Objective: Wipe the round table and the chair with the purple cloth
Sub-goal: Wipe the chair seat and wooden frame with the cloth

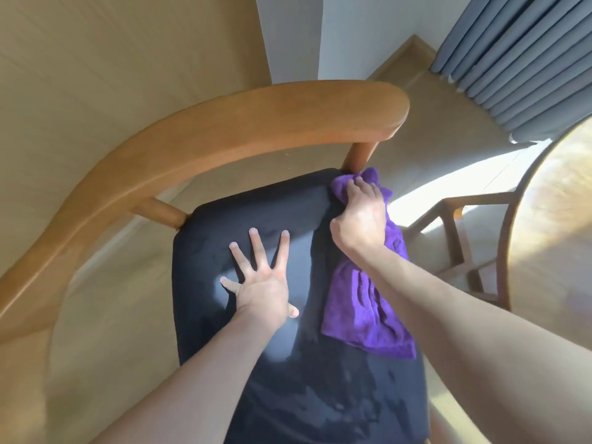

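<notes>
Head view: the right hand (360,216) bunches the top of the purple cloth (365,302) against the chair (256,139) seat's far corner — the rest trails limp below the grip. Soft, light, likely slack unless gathered; the left hand (259,283) presses flat, fingers spread, holding nothing.

Hidden or cut off:
- Round worktop (554,238): only its left part shows; the rest runs off the right edge, surface blurred by glare.
- Chair seat (256,213): near edge cut by the bottom edge.
- Purple cloth (362,309): middle covered by my right forearm and right grip (360,216); fingertips buried in folds.
- Curtain (519,52): top out of frame.
</notes>
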### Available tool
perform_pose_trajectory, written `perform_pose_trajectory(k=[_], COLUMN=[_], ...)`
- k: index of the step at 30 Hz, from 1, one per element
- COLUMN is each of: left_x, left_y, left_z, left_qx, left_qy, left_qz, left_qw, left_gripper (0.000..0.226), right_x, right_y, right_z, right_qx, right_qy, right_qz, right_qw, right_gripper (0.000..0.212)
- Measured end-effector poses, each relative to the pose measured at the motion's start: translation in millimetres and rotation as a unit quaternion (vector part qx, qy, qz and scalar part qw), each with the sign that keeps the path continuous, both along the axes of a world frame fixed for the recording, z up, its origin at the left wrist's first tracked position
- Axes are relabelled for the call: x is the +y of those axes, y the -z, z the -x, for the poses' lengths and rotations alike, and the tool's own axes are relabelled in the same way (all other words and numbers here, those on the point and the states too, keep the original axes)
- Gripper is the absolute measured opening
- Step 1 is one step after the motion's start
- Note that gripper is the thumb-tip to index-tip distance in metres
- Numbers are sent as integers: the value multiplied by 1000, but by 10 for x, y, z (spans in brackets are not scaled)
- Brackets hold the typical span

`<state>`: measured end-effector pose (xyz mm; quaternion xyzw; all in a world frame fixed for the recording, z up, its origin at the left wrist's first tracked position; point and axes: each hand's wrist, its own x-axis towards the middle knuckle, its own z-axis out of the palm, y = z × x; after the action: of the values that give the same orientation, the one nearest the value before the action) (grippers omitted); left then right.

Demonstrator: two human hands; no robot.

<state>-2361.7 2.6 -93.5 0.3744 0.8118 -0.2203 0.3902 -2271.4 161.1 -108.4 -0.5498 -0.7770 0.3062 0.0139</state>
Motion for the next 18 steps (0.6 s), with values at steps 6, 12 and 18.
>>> perform_pose_trajectory(k=[6,12,18], left_x=[2,4,-5], left_y=[-19,36,73], left_z=[-6,-32,-41], left_qx=[-11,11,22], left_qy=[-14,0,11], left_qz=[-3,1,3], left_qw=[1000,1000,1000], left_gripper=[152,154,152], right_x=[396,260,-362], right_y=[-255,-150,115], right_z=[-588,-101,180], right_qx=[-22,72,1], right_qy=[-189,210,-208], right_qz=[20,43,-61], right_qw=[982,974,976], right_gripper=[60,42,51])
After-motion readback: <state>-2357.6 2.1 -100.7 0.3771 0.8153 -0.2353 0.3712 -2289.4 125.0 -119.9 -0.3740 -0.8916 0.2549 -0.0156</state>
